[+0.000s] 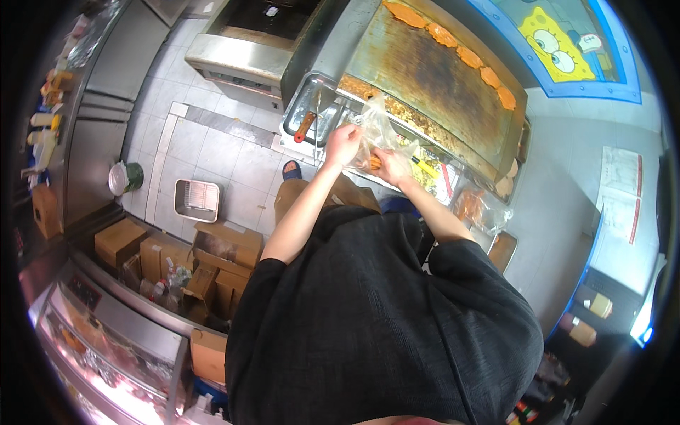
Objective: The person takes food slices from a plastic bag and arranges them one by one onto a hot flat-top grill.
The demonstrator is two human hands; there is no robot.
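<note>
My left hand (344, 144) pinches a clear plastic bag (378, 119) near the griddle's front edge. Close beside it, my right hand (392, 168) grips a small stack of orange food pieces (375, 161) at the lower part of the bag. I cannot tell whether those pieces lie inside the plastic or against it. Along the far edge of the flat griddle (425, 69) lies a row of several orange patties (468, 57). To the right of my right hand is a tool with a yellow handle (426, 168), resting on a printed surface.
A metal tray (291, 125) at left holds a spatula with an orange-red handle (305, 127). Another bag of orange food (475, 207) lies right of my forearm. Behind on the floor stand a metal basin (197, 201), a tin (126, 178) and cardboard boxes (226, 247).
</note>
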